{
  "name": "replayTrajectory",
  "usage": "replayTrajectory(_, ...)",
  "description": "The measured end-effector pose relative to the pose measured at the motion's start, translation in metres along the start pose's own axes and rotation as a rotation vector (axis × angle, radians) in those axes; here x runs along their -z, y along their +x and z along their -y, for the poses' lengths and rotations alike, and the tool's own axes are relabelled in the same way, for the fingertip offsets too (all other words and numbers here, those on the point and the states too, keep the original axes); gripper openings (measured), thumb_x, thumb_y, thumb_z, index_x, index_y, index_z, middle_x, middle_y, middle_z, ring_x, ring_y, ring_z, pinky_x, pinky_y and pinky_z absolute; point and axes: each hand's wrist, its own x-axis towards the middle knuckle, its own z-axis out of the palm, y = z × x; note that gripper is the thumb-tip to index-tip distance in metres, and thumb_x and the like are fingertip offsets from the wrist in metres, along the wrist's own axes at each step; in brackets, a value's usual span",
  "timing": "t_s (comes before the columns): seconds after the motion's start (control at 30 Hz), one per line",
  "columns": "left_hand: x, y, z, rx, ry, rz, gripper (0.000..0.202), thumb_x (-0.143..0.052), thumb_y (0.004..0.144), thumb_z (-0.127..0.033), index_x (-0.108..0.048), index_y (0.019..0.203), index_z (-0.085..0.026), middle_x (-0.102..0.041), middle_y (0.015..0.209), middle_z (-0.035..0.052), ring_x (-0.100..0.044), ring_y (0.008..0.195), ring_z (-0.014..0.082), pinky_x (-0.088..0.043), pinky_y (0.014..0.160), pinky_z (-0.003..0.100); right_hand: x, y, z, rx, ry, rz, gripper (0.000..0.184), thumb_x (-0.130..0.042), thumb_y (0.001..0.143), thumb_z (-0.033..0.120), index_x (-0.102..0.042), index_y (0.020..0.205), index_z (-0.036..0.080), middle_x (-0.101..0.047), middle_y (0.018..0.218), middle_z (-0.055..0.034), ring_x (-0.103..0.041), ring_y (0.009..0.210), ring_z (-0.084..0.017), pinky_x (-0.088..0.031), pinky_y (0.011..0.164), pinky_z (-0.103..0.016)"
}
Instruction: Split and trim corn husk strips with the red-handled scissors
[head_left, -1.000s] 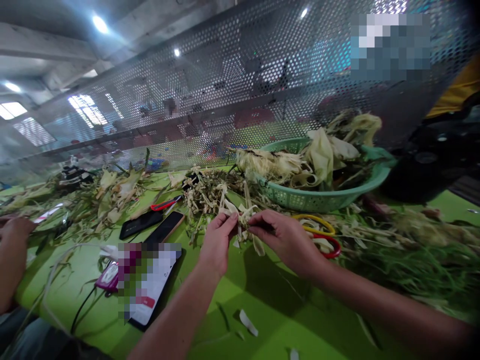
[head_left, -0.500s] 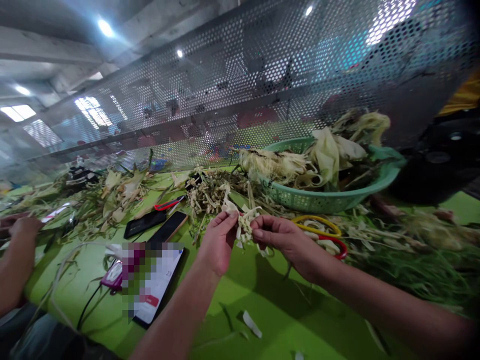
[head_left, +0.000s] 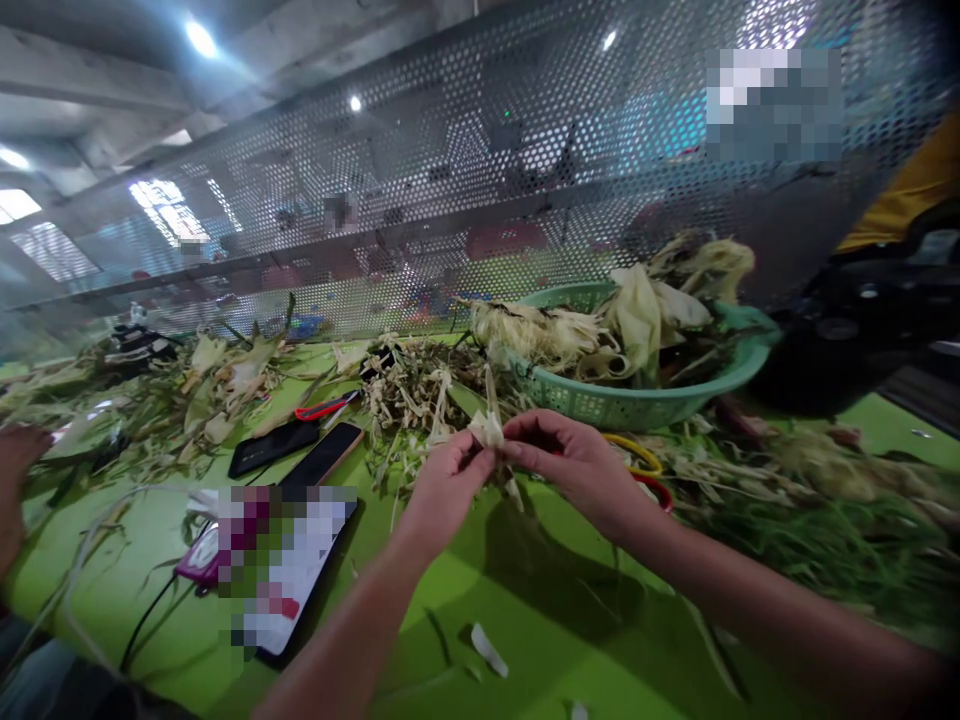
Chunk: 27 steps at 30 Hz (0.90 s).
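Observation:
Over the green table, my left hand and my right hand meet at the centre, both pinched on a small bundle of pale dried husk strips. A few strips stick up above my fingers and one hangs below them. Most of the bundle is hidden inside my fingers.
A green plastic basket of husks stands behind my hands. Yellow and red rings lie to the right. Loose husk scraps, red-handled scissors and phones lie to the left. Another person's hand rests at far left. A perforated metal screen backs the table.
My hands have drawn closer together and closed tighter on the husk bundle, which shows less than before. The other person's hand at far left has shifted toward the frame edge.

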Motion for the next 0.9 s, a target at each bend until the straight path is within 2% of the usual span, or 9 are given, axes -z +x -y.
replayTrajectory(0.07, -0.0013, 0.0004, 0.0003, 0.002, 0.008, 0.017, 0.02, -0.058, 0.081, -0.035, -0.062, 0.089, -0.017, -0.061, 0.085, 0.0028, -0.053, 0.082, 0.0152, -0.04, 0.077, 0.025, 0.0012, -0.0005, 0.0019, 0.034, -0.046, -0.013, 0.023, -0.069, 0.073, 0.037, -0.064, 0.082, 0.017, -0.064, 0.078, -0.0033, -0.059, 0.074, -0.017, -0.047, 0.07, -0.03)
replayTrajectory(0.23, -0.0026, 0.0005, 0.0018, -0.01, 0.017, -0.036, 0.022, -0.059, 0.081, -0.037, -0.057, 0.088, -0.016, -0.057, 0.081, 0.0016, -0.049, 0.074, 0.0134, -0.039, 0.07, 0.025, 0.0019, -0.0025, 0.0046, 0.106, -0.178, -0.057, 0.02, -0.068, 0.074, 0.036, -0.064, 0.079, 0.017, -0.063, 0.074, -0.0022, -0.058, 0.069, -0.016, -0.047, 0.064, -0.028)
replayTrajectory(0.43, -0.003, -0.0011, -0.0012, -0.028, 0.167, 0.019, 0.016, -0.051, 0.085, -0.032, -0.057, 0.082, -0.017, -0.054, 0.075, -0.0004, -0.047, 0.069, 0.0121, -0.037, 0.065, 0.024, 0.0019, -0.0016, 0.0024, 0.198, -0.232, -0.063, 0.014, -0.067, 0.075, 0.031, -0.064, 0.079, 0.018, -0.062, 0.076, -0.0031, -0.057, 0.071, -0.016, -0.046, 0.064, -0.027)
replayTrajectory(0.57, -0.0037, -0.0028, -0.0031, -0.035, 0.207, 0.027, 0.014, -0.049, 0.086, -0.03, -0.054, 0.08, -0.017, -0.053, 0.073, -0.001, -0.047, 0.068, 0.0114, -0.036, 0.063, 0.022, 0.0026, -0.0012, 0.0034, 0.158, -0.209, -0.064, 0.015, -0.067, 0.075, 0.029, -0.058, 0.08, 0.018, -0.058, 0.072, -0.0004, -0.053, 0.065, -0.013, -0.045, 0.059, -0.025)
replayTrajectory(0.7, -0.004, -0.0043, -0.0034, -0.068, 0.316, 0.012, 0.012, -0.048, 0.085, -0.026, -0.055, 0.08, -0.018, -0.054, 0.073, -0.0011, -0.047, 0.069, 0.0119, -0.036, 0.064, 0.023, 0.0038, -0.0007, 0.0069, 0.097, -0.157, -0.02, 0.024, -0.069, 0.073, 0.029, -0.058, 0.091, 0.018, -0.058, 0.073, 0.0007, -0.053, 0.064, -0.012, -0.044, 0.057, -0.023)
replayTrajectory(0.8, -0.0041, -0.004, -0.0023, -0.084, 0.357, 0.019, 0.012, -0.048, 0.085, -0.024, -0.056, 0.08, -0.018, -0.056, 0.075, 0.0, -0.048, 0.071, 0.013, -0.037, 0.067, 0.023, 0.0047, -0.0008, 0.0076, 0.081, -0.152, 0.028, 0.018, -0.067, 0.075, 0.031, -0.061, 0.084, 0.017, -0.06, 0.072, -0.0004, -0.055, 0.067, -0.014, -0.045, 0.061, -0.025)
replayTrajectory(0.9, -0.0036, -0.0029, -0.0009, -0.116, 0.376, 0.015, 0.012, -0.05, 0.084, -0.025, -0.059, 0.081, -0.017, -0.058, 0.08, 0.0019, -0.051, 0.076, 0.0144, -0.039, 0.07, 0.025, 0.0051, -0.002, 0.0061, 0.117, -0.167, 0.003, 0.013, -0.065, 0.076, 0.03, -0.063, 0.078, 0.017, -0.064, 0.073, -0.0017, -0.057, 0.069, -0.015, -0.045, 0.064, -0.026)
